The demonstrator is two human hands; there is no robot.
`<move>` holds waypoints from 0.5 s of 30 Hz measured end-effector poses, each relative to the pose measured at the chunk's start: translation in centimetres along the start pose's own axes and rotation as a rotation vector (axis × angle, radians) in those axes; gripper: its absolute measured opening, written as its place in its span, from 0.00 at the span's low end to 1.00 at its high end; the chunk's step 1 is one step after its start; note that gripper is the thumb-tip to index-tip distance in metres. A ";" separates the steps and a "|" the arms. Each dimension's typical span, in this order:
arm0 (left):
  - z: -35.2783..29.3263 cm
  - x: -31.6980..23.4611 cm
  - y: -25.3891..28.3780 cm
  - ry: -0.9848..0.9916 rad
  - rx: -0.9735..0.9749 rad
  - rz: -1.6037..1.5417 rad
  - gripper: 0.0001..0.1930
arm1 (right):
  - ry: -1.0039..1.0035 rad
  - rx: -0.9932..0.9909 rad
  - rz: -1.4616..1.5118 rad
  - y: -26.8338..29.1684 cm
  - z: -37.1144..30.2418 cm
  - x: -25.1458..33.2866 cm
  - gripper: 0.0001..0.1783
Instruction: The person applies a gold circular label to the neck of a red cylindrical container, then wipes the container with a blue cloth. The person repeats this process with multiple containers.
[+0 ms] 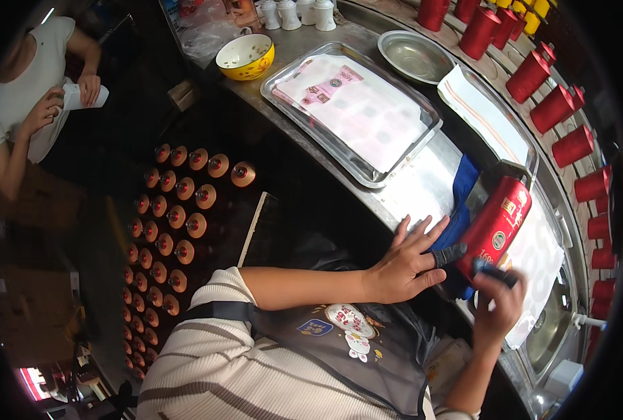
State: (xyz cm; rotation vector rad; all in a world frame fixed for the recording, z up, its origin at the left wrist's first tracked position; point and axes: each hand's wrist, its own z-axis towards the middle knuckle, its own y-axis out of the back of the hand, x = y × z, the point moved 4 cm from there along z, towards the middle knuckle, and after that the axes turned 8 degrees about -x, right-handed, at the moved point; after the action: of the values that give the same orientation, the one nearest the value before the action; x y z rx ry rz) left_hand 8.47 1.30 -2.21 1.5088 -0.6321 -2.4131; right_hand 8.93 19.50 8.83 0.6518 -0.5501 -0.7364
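Note:
A red bottle (494, 225) with gold and white printing lies tilted in a dark holder with a blue cloth (464, 192) beside it. My left hand (411, 264) is at the bottle's left side with its fingers spread, and a finger in a black cover touches or nearly touches the red surface. At the bottle's lower end is my right hand (499, 299), its fingers bent together with dark covering on them. Whether a small piece is pinched there is too blurred to tell.
A metal tray (434, 129) carries label sheets (388, 119). Nearby are a round metal dish (416, 57), a yellow bowl (248, 66) and white bottles (289, 14). Red bottles (555, 106) line the curved conveyor at right. Capped bottles (187, 187) stand at left, near another person (31, 91).

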 end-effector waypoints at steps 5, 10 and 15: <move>1.5 0.4 0.4 -0.097 -0.034 -0.024 0.26 | -0.497 0.071 0.293 0.6 -4.4 1.5 0.18; 3.7 0.1 -1.0 -0.211 -0.014 -0.122 0.28 | -1.001 -0.342 0.453 -0.9 -6.7 -3.1 0.13; 4.0 0.9 -2.8 -0.258 -0.145 -0.025 0.19 | -1.069 -0.431 0.536 -0.3 -8.4 -5.3 0.11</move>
State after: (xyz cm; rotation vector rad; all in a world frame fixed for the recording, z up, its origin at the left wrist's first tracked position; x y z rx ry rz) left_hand 4.57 4.30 -2.75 1.1681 -0.4751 -2.6333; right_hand 11.07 26.15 1.77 -0.3590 -1.4241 -0.6145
